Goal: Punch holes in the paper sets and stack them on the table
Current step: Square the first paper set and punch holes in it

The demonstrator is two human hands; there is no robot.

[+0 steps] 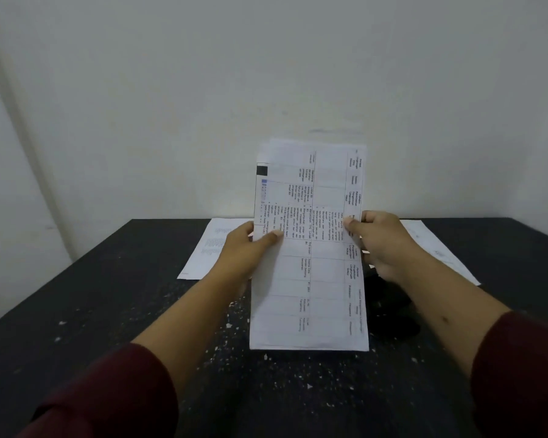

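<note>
Head view, the only one I have. The paper set stands upright on its lower edge near the middle of the dark counter, printed face toward me. The left hand pinches its left edge, thumb across the front. The right hand pinches the right edge likewise. Both grips are closed on the set.

Sheets at the top look slightly offset, so I judge the set is being squared. A dark object sits behind the set at the right; I cannot tell what it is.

Loose paper lies toward the far left, more paper toward the far right.

Risk: misaligned sheets would take holes out of line; a loosened pinch could let sheets fan or slip.
</note>
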